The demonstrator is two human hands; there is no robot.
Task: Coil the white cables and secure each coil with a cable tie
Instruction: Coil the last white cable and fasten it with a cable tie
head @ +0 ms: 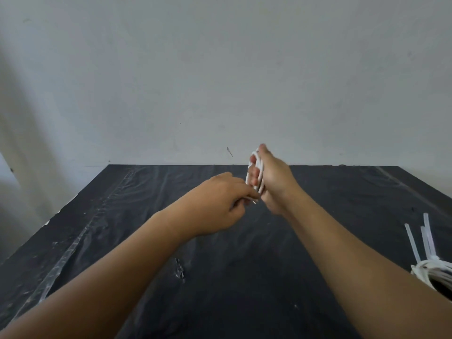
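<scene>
Black table (220,277); hands (247,192) hide coil (256,167).

Both bare forearms reach toward 12 o'clock, the right hand (271,182) raised with fingers curled closed, the left hand (217,204) pinching at its 3 o'clock side.

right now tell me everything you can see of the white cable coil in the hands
The coil is thin white cable, smooth like plastic, wound into a few narrow loops. It stands roughly upright, edge-on to the camera, held in the air above the black table. The right hand grips it with fingers through the loops; the left hand pinches its lower end. Much of it is hidden by the fingers. No tie shows on it.
</scene>
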